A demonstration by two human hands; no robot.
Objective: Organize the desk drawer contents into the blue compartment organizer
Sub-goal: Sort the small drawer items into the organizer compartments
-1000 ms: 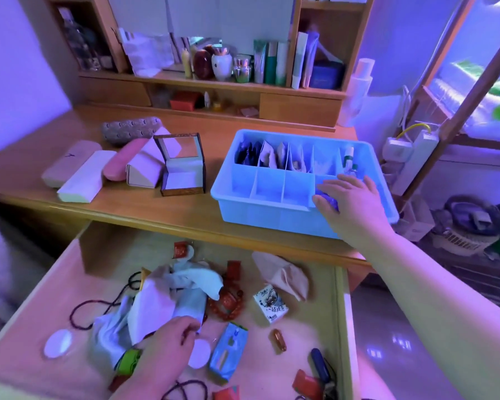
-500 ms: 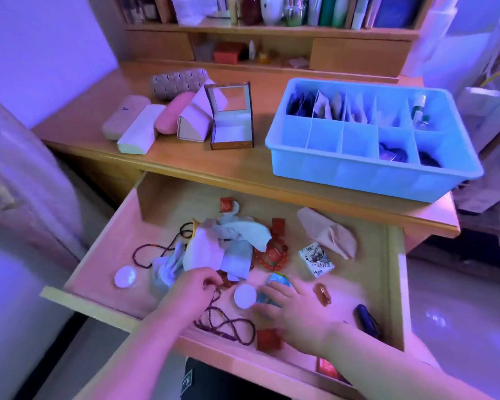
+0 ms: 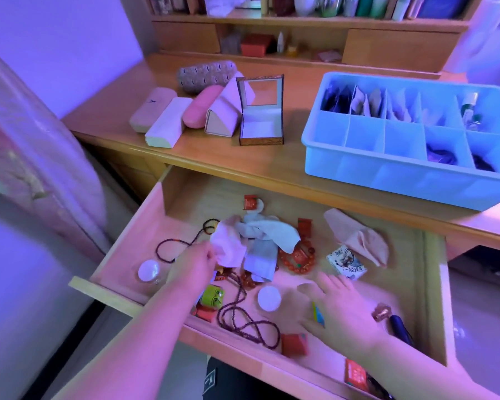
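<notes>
Two hands, left hand point(image 3: 192, 267) pinching cloth point(image 3: 228, 246), drawer point(image 3: 432, 287)

No legible text — only blur

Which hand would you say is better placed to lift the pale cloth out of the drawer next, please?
Left. The left hand already pinches the pale cloth at its near edge. The right hand lies flat with straight fingers further right in the drawer, over a small blue packet, away from the cloth.

wooden desk point(image 3: 223, 157), blue organizer point(image 3: 358, 166), cases point(image 3: 182, 111)
</notes>
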